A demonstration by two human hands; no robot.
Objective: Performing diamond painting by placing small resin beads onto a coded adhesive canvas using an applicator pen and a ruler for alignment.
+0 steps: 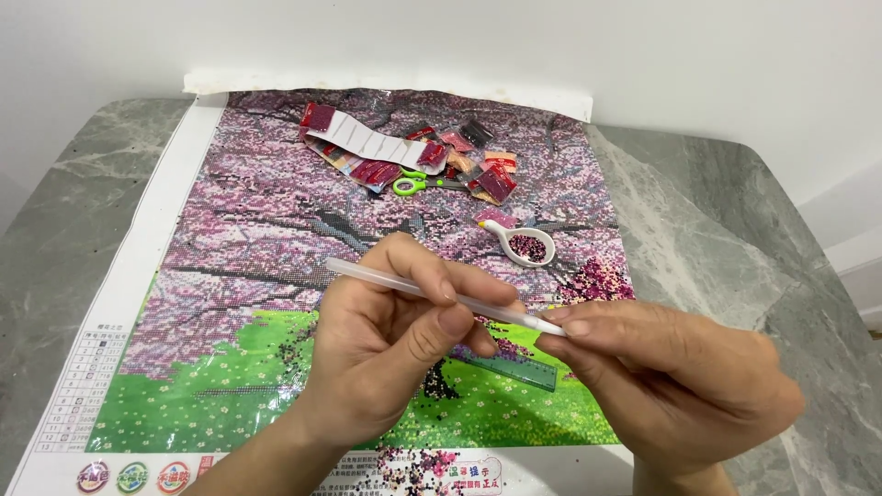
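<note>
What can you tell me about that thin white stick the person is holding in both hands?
The pen-like stick is slim, pale and slightly translucent, and looks like plastic. It lies nearly level, slanting down from left to right above the cherry-tree bead canvas. The left hand grips its middle between thumb and fingers, so that part is hidden. The right hand pinches its whiter right tip. Its left end sticks out free, touching nothing. It looks whole and clean.
</note>
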